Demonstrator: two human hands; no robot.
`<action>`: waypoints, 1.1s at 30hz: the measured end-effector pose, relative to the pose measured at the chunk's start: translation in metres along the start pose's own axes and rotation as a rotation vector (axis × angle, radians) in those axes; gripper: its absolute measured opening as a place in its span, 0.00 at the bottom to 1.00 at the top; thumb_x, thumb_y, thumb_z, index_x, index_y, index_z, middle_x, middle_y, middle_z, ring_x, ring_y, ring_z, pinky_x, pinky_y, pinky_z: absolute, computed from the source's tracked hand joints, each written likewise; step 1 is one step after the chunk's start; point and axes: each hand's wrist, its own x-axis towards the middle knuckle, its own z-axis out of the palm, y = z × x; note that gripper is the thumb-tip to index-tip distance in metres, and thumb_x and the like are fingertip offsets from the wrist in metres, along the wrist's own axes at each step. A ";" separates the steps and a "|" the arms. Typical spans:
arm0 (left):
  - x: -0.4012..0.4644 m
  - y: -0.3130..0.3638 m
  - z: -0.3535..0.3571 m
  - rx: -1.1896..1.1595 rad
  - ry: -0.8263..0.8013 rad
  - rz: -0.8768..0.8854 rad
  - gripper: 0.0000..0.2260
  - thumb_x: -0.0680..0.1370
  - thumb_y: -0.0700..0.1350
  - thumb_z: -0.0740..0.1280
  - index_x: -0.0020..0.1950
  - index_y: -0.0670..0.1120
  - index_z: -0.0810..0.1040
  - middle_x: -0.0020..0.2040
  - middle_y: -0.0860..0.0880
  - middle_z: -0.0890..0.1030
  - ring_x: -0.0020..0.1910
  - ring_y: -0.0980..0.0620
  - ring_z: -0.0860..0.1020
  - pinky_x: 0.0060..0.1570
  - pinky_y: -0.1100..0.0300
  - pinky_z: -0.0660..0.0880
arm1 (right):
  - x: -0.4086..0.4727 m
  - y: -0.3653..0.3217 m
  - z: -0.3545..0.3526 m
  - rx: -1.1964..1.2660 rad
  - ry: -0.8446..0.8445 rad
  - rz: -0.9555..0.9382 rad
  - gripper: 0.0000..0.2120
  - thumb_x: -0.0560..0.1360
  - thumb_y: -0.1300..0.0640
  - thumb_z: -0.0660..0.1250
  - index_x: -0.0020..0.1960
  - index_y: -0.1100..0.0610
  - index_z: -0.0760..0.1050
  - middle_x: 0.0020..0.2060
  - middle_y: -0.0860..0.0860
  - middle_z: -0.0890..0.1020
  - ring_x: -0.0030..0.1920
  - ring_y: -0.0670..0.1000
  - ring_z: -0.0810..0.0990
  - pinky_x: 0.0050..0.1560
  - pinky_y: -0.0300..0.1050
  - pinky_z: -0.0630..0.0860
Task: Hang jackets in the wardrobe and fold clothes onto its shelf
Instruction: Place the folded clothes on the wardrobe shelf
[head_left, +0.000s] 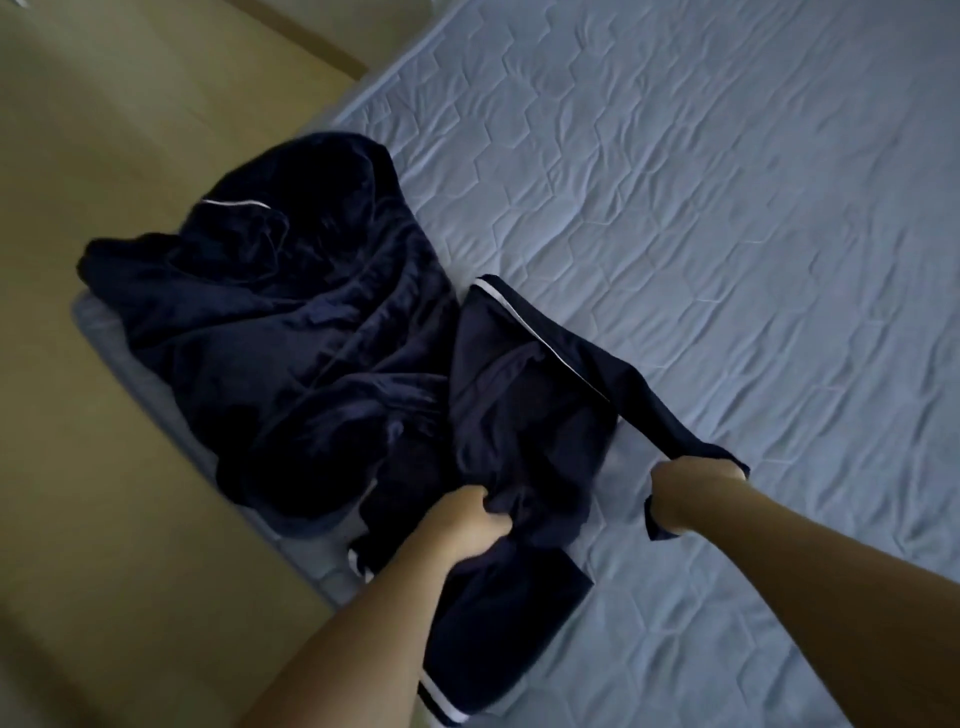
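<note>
A dark navy garment with a white stripe (524, 395) is stretched between my two hands over the bed. My left hand (470, 519) grips a bunched part of it near the bed's left edge. My right hand (685, 493) grips another part further right, fingers curled round the cloth. One striped end hangs down below my left forearm. A heap of more dark navy clothing (270, 317) lies crumpled at the bed's corner, touching the held garment. No wardrobe is in view.
The bed (701, 208) has a light blue quilted cover and fills the right and upper part of the view. A beige floor (104, 441) runs along its left edge.
</note>
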 end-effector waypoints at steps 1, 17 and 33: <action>-0.008 0.013 0.012 -0.160 -0.082 -0.023 0.17 0.67 0.59 0.67 0.48 0.49 0.78 0.49 0.47 0.82 0.47 0.47 0.81 0.45 0.55 0.74 | -0.001 0.016 0.015 -0.005 -0.011 0.008 0.13 0.64 0.59 0.63 0.48 0.53 0.74 0.36 0.46 0.73 0.37 0.51 0.73 0.40 0.41 0.70; -0.031 -0.012 0.056 0.046 0.233 -0.128 0.28 0.71 0.58 0.65 0.70 0.55 0.68 0.70 0.49 0.69 0.68 0.45 0.68 0.68 0.46 0.65 | -0.010 -0.004 0.133 1.441 -0.311 -0.443 0.39 0.67 0.58 0.75 0.73 0.50 0.61 0.59 0.47 0.78 0.56 0.48 0.78 0.49 0.39 0.74; -0.052 0.021 0.092 -0.232 -0.054 0.085 0.34 0.64 0.59 0.71 0.68 0.63 0.64 0.57 0.55 0.79 0.58 0.54 0.77 0.60 0.55 0.72 | -0.028 0.010 0.070 2.045 -0.085 -0.210 0.07 0.76 0.61 0.64 0.51 0.63 0.77 0.39 0.58 0.82 0.36 0.53 0.82 0.37 0.44 0.81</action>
